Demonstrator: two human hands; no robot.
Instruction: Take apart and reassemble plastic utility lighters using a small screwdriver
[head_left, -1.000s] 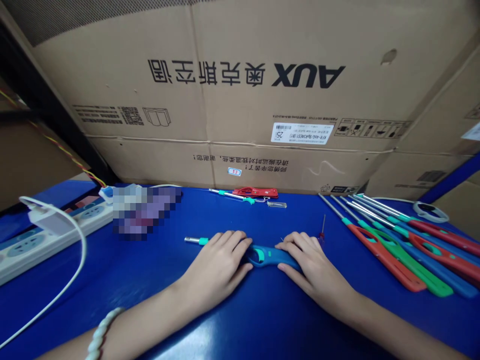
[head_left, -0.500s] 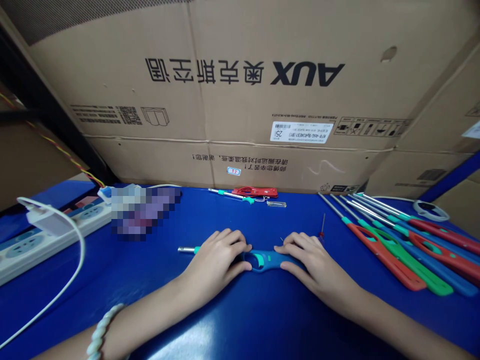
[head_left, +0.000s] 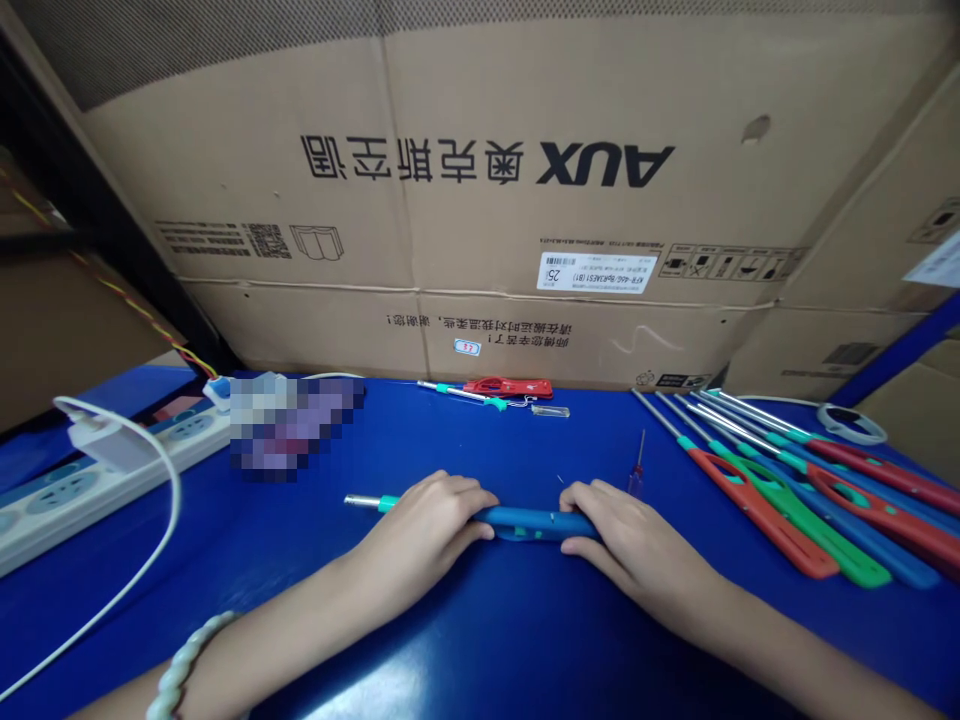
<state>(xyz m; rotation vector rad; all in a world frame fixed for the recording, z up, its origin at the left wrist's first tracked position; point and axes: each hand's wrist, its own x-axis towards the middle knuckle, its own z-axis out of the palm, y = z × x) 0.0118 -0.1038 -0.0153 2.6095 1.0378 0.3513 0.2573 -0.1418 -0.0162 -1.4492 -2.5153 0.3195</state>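
Observation:
A blue long-nosed lighter [head_left: 529,522] with a teal collar and metal nozzle lies across the blue table [head_left: 480,640], held at both ends. My left hand [head_left: 431,525] is wrapped over its front part, just behind the nozzle tip that sticks out to the left. My right hand [head_left: 622,535] grips the handle end with curled fingers. The lighter is turned on its edge, so its narrow side faces up.
A row of several red, green and blue lighters [head_left: 787,480] lies at the right. A red lighter [head_left: 502,388] and loose parts lie by the big cardboard box [head_left: 480,200]. A white power strip [head_left: 90,470] with a cable sits at left.
Both hands have rolled the blue lighter from lying flat onto its edge and shifted it slightly left. My view has tipped a little.

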